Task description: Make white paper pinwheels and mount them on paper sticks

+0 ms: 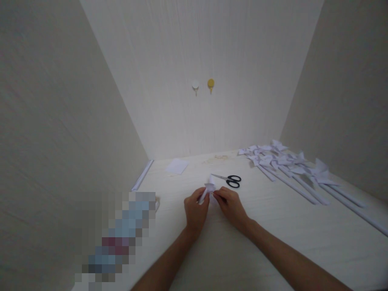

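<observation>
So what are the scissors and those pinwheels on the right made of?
The scissors look like shiny grey metal blades with black, probably plastic, handles. The pinwheels seem to be matte white paper, with folded creased heads on rolled paper sticks.

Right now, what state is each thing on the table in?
folded paper piece: pinched between both hands, above the table
left hand: closed on the paper
right hand: closed on the paper
scissors: shut, lying flat
paper pinwheels: lying in a row
paper square: flat, unfolded
</observation>
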{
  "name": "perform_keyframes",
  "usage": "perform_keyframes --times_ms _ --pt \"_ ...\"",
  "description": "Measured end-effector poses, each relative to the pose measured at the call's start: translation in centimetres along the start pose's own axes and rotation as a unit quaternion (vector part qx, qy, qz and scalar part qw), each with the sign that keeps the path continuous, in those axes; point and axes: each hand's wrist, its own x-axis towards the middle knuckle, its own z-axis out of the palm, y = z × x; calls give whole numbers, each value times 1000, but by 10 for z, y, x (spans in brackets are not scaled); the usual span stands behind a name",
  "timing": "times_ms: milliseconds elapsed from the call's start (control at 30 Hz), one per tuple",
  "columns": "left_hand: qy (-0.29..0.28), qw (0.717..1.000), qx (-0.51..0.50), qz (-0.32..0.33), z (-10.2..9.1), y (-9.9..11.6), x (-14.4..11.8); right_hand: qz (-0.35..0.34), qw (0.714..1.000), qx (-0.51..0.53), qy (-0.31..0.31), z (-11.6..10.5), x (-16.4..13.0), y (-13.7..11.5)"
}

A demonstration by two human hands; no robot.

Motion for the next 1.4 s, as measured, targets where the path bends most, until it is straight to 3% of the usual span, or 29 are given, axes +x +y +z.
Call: perform_keyframes --times_ms 767,1233,1400 --pt "16 996 -56 -64 3 -1 1 4 999 -32 6 1 -1 1" --pt "10 999 -21 -38 2 1 0 9 999 20 41 -1 -1 1" --pt "29 999 15 17 0 2 -1 12 997 56 50 -1 0 1"
